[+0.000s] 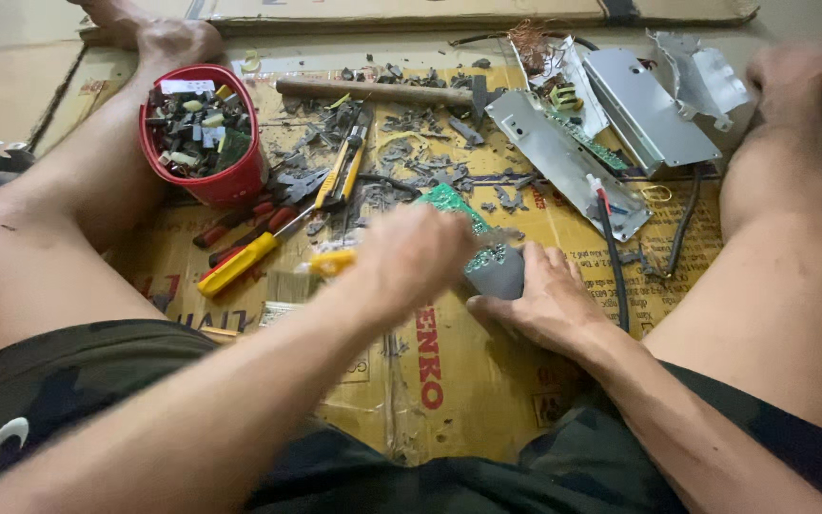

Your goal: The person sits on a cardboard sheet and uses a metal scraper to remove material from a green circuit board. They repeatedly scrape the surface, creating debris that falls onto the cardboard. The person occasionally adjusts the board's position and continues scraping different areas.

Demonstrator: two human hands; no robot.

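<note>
Red bucket [204,181], green board [452,203], yellow-handled screwdriver [335,262], yellow and red pliers [240,257], silver metal casings [654,109], brown cardboard [468,381], camouflage shorts [68,400]

Both hands [487,276] low, closed, close together

We see the bucket [204,133] left of the hammer [382,91], the pliers [278,233] before it, and the metal casings [620,124] to its right.

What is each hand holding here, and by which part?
The right hand grips a grey block fixed to the green circuit board, from its right side. The left hand is motion-blurred and grasps a yellow-handled tool by its handle.
</note>
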